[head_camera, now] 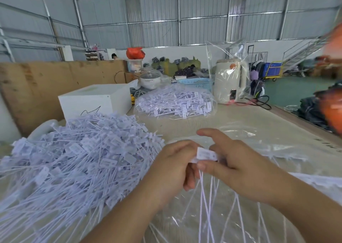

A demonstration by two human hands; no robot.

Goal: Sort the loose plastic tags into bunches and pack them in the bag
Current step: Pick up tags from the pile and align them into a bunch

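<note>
— Corrugated metal walls are standing behind your surface point(240, 120). Where are the tags?

— You're gripping a small bunch point(206, 154) with your left hand point(172, 166) and right hand point(238, 166), fingers curled round it. The loose pile point(74, 150) is lying left, a filled bag point(175, 104) farther back.

— Any writing?

— The labels' print is reading too blurred.

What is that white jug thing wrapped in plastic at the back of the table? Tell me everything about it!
It is a cream-white kettle that looks like plastic, standing upright at the far right of the table. It has a lid on top, a handle down its right side and an orange-red sticker near the top. A loose clear plastic bag covers it and sticks up above it. A black cord lies on the table beside its base. Neither hand touches it.
</note>
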